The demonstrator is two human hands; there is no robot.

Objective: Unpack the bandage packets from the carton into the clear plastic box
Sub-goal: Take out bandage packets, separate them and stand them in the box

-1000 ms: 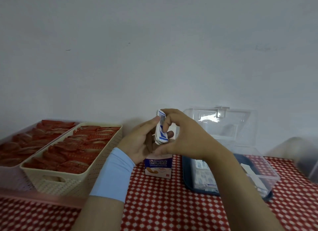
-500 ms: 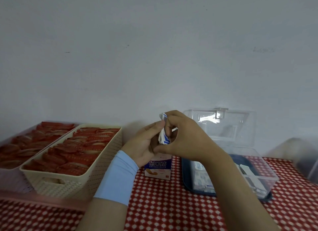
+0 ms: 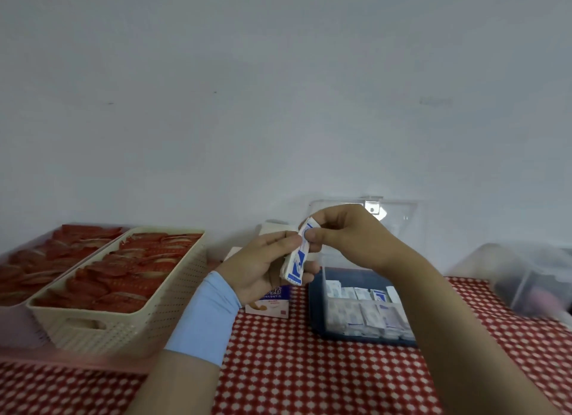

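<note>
Both hands are up over the desk [image 3: 309, 368]. The left hand [image 3: 260, 266] has its fingers curled round a small stack of bandage packets [image 3: 295, 258], and the right hand [image 3: 349, 238] pinches the stack's upper end. The carton [image 3: 269, 304] stands below, with the clear plastic box [image 3: 317, 315] just to its right, packets lined up inside.

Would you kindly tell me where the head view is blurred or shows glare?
Head view: the container at the right edge and the pink tray are blurred; glare glints on the lid of the clear plastic box; the held bandage packets look fairly sharp.
</note>
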